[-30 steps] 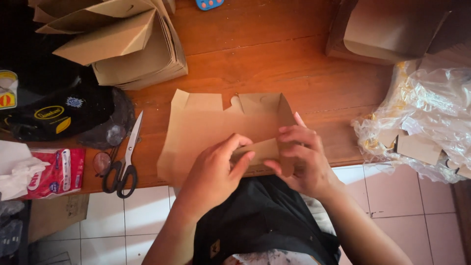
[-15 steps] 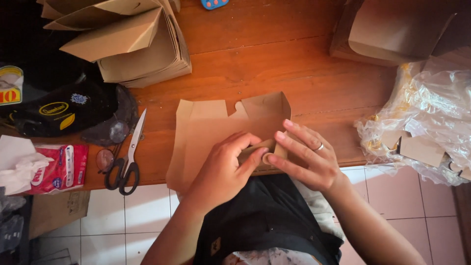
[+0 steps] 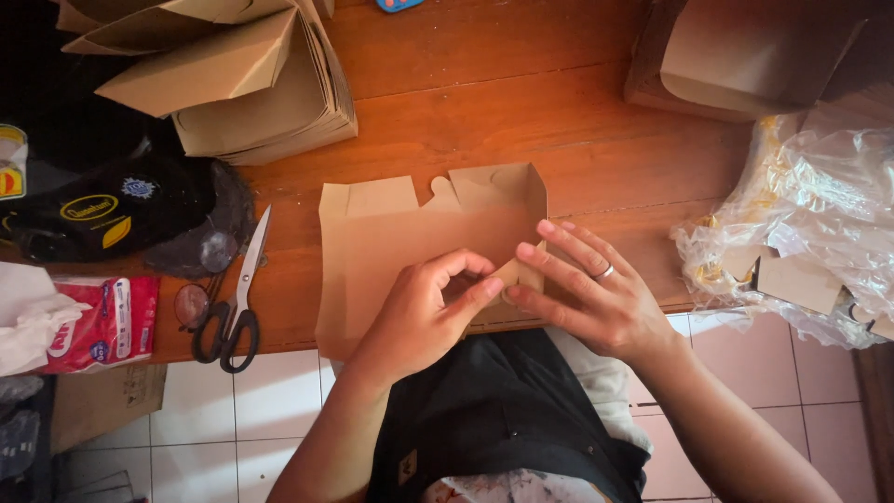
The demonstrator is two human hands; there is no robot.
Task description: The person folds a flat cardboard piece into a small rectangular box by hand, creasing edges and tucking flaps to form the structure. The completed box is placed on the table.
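Hands (image 3: 424, 312) (image 3: 587, 293) pinch flat brown cardboard box blank (image 3: 391, 242).

A reddish-brown wooden bench (image 3: 521, 102) fills the upper view, its planks warmly lit. Below its edge lies a floor (image 3: 279, 410) of pale square tiles

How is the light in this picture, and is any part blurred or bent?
Head view: warm light on the table, glare on the plastic bag at right, dark upper left corner. Both hands, left and right, and the cardboard look sharp. The wide lens bends the edges.
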